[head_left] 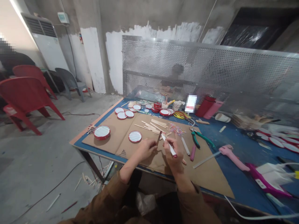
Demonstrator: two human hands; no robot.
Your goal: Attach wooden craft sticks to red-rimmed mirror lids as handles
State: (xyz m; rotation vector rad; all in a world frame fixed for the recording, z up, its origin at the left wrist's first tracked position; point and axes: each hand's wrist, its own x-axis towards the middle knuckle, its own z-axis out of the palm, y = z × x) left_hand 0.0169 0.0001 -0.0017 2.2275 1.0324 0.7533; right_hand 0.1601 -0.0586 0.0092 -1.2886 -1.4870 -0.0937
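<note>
My left hand (147, 150) is closed on the lower end of a thin brown stick (159, 137), which stands tilted above the cardboard sheet (121, 135). Beside it, my right hand (174, 152) grips a white marker (169, 146) with a dark red end, its tip close to the stick. Several light wooden sticks (149, 127) lie just beyond both hands. A round red-rimmed white disc (135, 136) rests left of my left hand. Right of my right hand are another white marker (185, 146) and a pink one (192, 152).
Green-handled pliers (195, 138), a pink glue gun (235, 158) and white plugs (271, 174) are on the right. A stack of red-rimmed discs (102, 133) stands at the left. Bottles (205, 105) and a perforated metal screen (158, 56) are behind.
</note>
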